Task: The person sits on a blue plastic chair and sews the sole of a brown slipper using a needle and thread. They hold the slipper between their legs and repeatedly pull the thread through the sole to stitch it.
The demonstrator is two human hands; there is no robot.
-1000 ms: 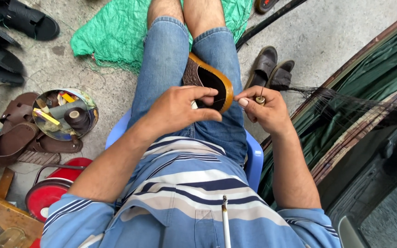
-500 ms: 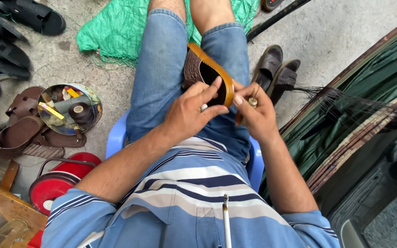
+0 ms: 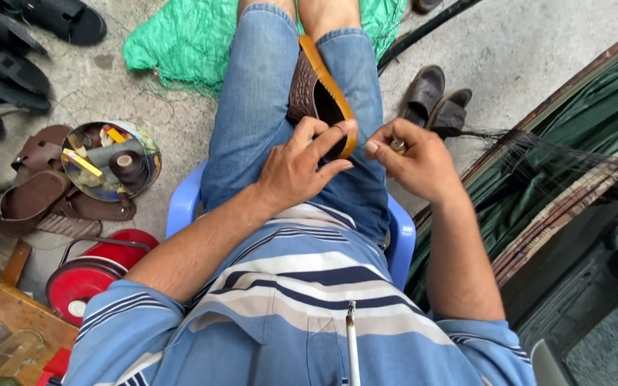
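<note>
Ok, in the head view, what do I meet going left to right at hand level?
Brown sandals → round tin of tools → left hand → right hand, both at the sandal on the lap → green slatted blind.

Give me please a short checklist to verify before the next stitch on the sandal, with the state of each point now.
1. Sandal clamped on edge between the knees: ok.
2. Left hand steadies the sandal, fingertips on its tan sole rim: ok.
3. Right hand pinches a small tool beside the rim: ok; its tip cannot be seen.
4. Thread runs taut between tool and sole: cannot tell, too thin.
5. Left fingers away from the tool's point: cannot tell.
6. Spare thread within reach: ok, a dark spool lies in the round tin on the ground at the left.
</note>
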